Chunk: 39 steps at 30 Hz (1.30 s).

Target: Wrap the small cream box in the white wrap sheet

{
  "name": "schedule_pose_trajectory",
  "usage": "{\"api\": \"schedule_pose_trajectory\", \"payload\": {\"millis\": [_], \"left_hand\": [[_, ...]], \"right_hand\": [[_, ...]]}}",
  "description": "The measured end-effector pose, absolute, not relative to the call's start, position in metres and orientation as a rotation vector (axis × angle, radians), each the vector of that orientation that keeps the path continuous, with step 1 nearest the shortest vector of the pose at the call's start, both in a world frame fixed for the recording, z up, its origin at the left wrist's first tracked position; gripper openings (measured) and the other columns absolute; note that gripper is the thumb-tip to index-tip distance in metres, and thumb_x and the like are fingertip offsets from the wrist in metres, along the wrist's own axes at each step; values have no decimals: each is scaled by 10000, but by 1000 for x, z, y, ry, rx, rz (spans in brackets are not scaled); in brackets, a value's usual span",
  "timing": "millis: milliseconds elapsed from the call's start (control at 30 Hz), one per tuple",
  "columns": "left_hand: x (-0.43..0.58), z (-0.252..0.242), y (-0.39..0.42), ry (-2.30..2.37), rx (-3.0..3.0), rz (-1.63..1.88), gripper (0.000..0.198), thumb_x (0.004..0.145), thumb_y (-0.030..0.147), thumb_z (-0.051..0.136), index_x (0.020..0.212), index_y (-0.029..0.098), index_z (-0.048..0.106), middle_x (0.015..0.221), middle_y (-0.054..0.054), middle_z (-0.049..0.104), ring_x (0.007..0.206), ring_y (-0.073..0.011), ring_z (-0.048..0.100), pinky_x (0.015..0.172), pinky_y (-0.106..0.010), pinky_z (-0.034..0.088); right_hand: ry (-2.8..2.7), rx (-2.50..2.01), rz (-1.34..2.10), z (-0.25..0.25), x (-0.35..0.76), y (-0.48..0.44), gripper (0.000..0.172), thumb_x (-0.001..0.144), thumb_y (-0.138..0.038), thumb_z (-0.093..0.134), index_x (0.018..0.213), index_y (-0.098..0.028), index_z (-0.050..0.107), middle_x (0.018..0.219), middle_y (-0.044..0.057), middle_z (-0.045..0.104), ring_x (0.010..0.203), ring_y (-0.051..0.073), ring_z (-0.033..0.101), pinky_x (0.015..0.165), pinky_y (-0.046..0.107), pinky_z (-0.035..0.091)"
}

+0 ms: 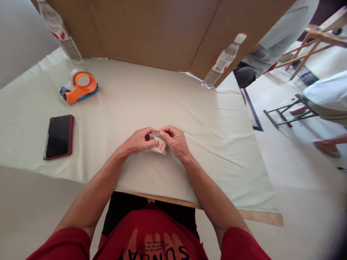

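Both my hands meet at the middle of the table over the pale cloth (151, 97). My left hand (139, 141) and my right hand (175, 141) are closed around a small whitish packet with a red label (159, 145). The fingers of both hands curl over its top, and the thumbs press on its near side. Most of the packet is hidden by my fingers.
A red-cased phone (59, 136) lies face up at the left. An orange tape dispenser (80, 87) sits behind it. Water bottles stand at the back left (59, 32) and back right (223, 61) before a cardboard screen (162, 29). Other people sit at the right.
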State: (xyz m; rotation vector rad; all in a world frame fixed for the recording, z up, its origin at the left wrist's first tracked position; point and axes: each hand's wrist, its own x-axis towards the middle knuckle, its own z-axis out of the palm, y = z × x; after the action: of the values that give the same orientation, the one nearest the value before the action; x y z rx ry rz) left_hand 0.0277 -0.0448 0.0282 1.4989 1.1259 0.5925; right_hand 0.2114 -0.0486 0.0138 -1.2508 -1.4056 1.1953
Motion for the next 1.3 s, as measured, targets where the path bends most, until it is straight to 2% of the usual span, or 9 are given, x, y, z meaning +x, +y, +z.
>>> {"api": "schedule_pose_trajectory", "payload": {"millis": [200,600,1133,1300], "left_hand": [[26,30,-44,1147,1463,553,402,726,360,671,1074,162,713,777,-15,677,699,-159,584,605,-252,429],[32,28,-43,1242,1434,573,245,685,348,675,849,172,722,697,19,650,655,-144,541,579,-243,375],[32,29,-43,1246,1469,556,244,688,359,659,830,167,708,704,25,625,671,-134,510,586,-243,360],[33,32,-44,1260,1500,557,231,696,352,628,803,162,705,699,22,619,662,-135,500,577,-243,345]], "right_hand": [[-1389,-1239,1251,15,211,-51,194,774,-384,668,757,-191,654,705,-5,626,653,130,539,633,271,437],[-1381,-1257,1338,14,211,-51,214,777,-395,671,776,-181,667,668,-15,620,609,119,534,592,254,423],[-1415,-1254,1342,16,211,-51,191,793,-360,643,776,-175,688,675,-11,617,630,123,536,612,257,430],[-1523,-1271,1242,16,209,-53,168,829,-325,596,780,-179,663,670,-10,606,625,126,535,609,255,436]]}}
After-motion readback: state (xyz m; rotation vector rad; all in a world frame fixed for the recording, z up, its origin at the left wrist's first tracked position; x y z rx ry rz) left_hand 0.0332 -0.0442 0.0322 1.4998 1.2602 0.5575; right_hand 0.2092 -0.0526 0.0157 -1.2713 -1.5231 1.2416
